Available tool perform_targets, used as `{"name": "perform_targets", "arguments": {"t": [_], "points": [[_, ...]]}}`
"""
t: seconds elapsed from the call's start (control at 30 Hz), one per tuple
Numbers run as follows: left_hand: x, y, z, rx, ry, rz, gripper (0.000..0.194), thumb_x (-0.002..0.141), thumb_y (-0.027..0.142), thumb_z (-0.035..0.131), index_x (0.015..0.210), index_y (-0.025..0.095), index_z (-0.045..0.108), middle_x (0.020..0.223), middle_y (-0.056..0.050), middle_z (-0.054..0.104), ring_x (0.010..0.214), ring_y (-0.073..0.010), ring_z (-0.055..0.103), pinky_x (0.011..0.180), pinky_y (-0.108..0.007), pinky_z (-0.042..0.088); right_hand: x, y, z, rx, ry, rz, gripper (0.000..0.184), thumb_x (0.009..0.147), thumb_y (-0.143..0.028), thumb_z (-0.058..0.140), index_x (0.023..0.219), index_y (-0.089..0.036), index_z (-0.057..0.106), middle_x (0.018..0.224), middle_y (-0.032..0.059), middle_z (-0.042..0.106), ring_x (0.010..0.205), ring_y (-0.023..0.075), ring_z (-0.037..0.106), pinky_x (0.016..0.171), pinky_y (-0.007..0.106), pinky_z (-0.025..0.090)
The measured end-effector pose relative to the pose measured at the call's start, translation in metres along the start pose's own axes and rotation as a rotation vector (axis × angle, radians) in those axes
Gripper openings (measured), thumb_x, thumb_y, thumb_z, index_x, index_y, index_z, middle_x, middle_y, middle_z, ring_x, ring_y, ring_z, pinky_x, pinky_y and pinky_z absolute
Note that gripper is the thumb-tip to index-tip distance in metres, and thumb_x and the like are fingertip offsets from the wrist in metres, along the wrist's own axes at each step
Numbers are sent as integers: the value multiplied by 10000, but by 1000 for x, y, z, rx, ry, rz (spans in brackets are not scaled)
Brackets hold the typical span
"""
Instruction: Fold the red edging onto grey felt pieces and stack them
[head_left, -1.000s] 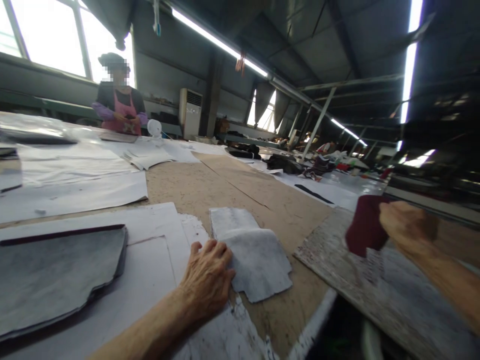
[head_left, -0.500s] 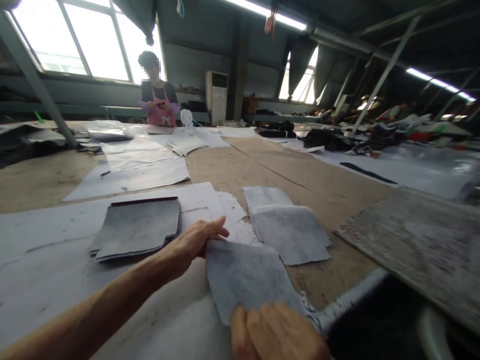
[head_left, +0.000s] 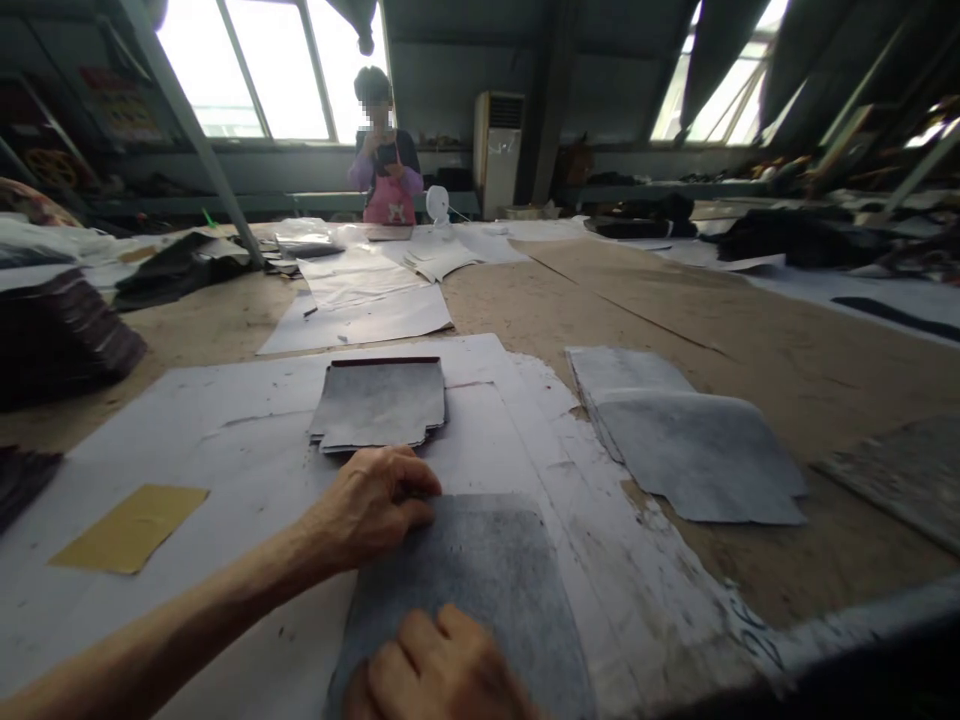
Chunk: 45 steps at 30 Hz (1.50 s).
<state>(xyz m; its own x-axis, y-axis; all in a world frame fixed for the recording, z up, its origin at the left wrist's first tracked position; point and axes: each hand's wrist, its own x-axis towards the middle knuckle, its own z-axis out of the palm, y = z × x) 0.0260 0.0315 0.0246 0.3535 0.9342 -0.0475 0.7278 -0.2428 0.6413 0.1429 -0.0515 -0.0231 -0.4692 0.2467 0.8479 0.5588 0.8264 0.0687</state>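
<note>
A grey piece of sheet material (head_left: 487, 570), felt-like with a notched or rounded top, lies on the white paper in front of me. My left hand (head_left: 382, 500) is at its top left corner, thumb and fingers closed on the edge there. Lower down, my right hand (head_left: 442, 665) rests over the same piece with its fingers curled in; their tips are hidden, so what they grip does not show. Just beyond my left hand sits a stack of similar grey pieces (head_left: 382, 405) with a dark red strip along the far edge. More grey pieces (head_left: 690, 440) overlap to the right.
A tan rectangle (head_left: 131, 528) lies at left on the white paper (head_left: 247, 400). Dark stacked pieces (head_left: 60, 335) stand farther left. A worn board (head_left: 907, 480) is at right, near the table edge. Across the table a person in a pink apron (head_left: 386, 190) stands behind a small white fan (head_left: 437, 203).
My view has swung right to left, so the stacks appear farther right. The held grey piece has come nearer and down onto the white paper, both hands moving with it. The person has raised one hand.
</note>
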Motion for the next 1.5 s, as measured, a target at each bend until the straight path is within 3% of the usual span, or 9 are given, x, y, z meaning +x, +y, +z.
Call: {"name": "perform_targets", "arguments": {"t": [0.1, 0.17, 0.27, 0.4, 0.53, 0.7, 0.9, 1.17, 1.5], "points": [[-4, -5, 3, 6, 48, 67, 153, 654, 123, 591, 757, 191, 683, 809, 8, 609, 773, -142, 548, 731, -252, 402, 8, 33, -25, 273, -178, 115, 321, 839, -291, 459, 543, -173, 504, 479, -1, 464, 453, 126, 407, 387, 247, 300], [-5, -7, 5, 5, 56, 105, 171, 664, 107, 590, 773, 198, 686, 816, 10, 606, 796, -140, 546, 755, -254, 398, 12, 61, -43, 235, -332, 304, 143, 811, -230, 511, 746, -138, 599, 682, 47, 582, 660, 173, 512, 577, 296, 436], [-3, -10, 5, 11, 49, 135, 236, 660, 85, 598, 846, 200, 685, 776, 5, 597, 770, -142, 543, 737, -263, 406, 13, 97, -56, 70, -546, 444, 163, 740, -111, 594, 901, -120, 620, 846, 75, 617, 843, 217, 522, 733, 345, 449], [-1, -14, 7, 57, 50, 252, 277, 673, 57, 585, 878, 213, 686, 766, 0, 598, 752, -139, 539, 719, -272, 417, 11, 116, -54, 46, -774, 398, 188, 740, -118, 623, 925, -151, 636, 848, 54, 617, 840, 203, 522, 749, 331, 441], [-4, -19, 12, 81, 140, 425, 250, 747, 78, 533, 893, 221, 676, 787, -12, 593, 765, -136, 530, 728, -286, 425, 10, 116, -54, 44, -748, 349, 203, 729, -119, 639, 925, -173, 641, 798, 36, 589, 765, 168, 512, 685, 287, 425], [-8, -21, 14, 124, 247, 615, 264, 808, 74, 461, 910, 210, 663, 768, -29, 572, 735, -140, 500, 686, -302, 413, 0, 112, -56, 40, -512, 209, 199, 806, -61, 476, 827, -158, 649, 772, 52, 559, 726, 158, 468, 656, 299, 402], [-10, -21, 12, 116, 214, 723, 318, 790, 14, 412, 937, 177, 642, 802, -53, 559, 747, -150, 476, 700, -323, 400, -9, 111, -57, -39, -344, 23, 182, 844, -57, 460, 897, -99, 629, 1028, 129, 576, 991, 247, 469, 833, 432, 379], [-13, -22, 13, 125, 157, 747, 306, 799, 19, 395, 983, 171, 587, 849, -62, 540, 765, -158, 458, 709, -335, 390, -8, 134, -60, 133, -534, -55, 222, 875, -55, 391, 940, -78, 602, 776, 73, 576, 764, 158, 488, 690, 318, 442], [-16, -16, 16, 226, 140, 810, 294, 773, -16, 366, 947, 138, 546, 861, -79, 541, 746, -157, 455, 676, -313, 408, 4, 150, -65, 116, -740, -325, 265, 928, -112, 320, 1020, -64, 564, 863, 67, 582, 783, 146, 500, 731, 319, 447]]}}
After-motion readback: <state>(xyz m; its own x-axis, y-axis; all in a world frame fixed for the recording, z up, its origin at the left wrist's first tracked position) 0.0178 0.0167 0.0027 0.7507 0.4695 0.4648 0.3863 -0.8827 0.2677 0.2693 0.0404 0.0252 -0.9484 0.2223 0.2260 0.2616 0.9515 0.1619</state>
